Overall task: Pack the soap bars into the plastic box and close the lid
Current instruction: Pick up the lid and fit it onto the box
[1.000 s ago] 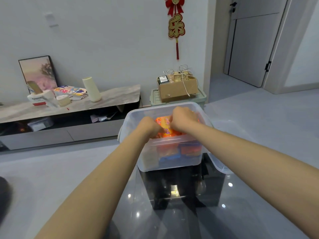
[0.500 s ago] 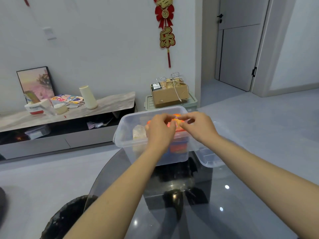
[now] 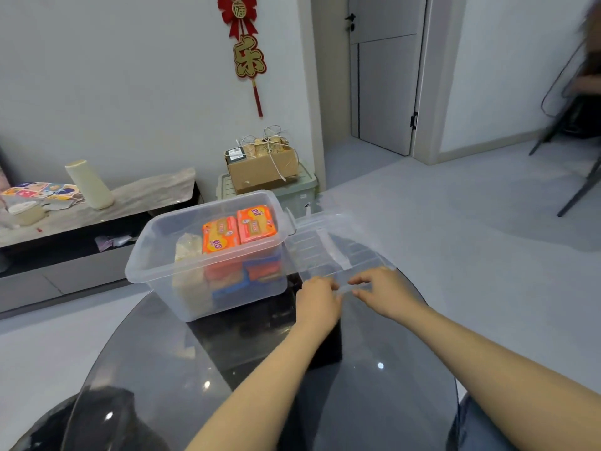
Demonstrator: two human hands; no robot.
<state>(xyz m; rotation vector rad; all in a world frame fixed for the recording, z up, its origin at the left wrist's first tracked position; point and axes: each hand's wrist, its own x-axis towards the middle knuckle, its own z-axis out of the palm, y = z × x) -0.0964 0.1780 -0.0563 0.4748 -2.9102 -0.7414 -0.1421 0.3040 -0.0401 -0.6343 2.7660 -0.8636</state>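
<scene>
A clear plastic box (image 3: 153,275) stands uncovered on the dark glass table (image 3: 374,385). Inside it, two orange-wrapped soap bars (image 3: 239,231) lie on top of blue and orange ones, with a pale bar (image 3: 188,252) at their left. The clear lid (image 3: 331,249) lies flat on the table to the right of the box. My left hand (image 3: 317,301) and my right hand (image 3: 385,292) both rest at the lid's near edge, fingers curled onto its rim.
A low marble-topped TV stand (image 3: 130,203) with a cream cylinder (image 3: 89,185) runs along the left wall. A cardboard box (image 3: 263,167) sits on a green bin behind the table. A dark chair (image 3: 579,148) stands at the far right.
Both hands left the soap bars in the box and moved right to the lid's near edge. The view swung right, bringing the whole lid into sight.
</scene>
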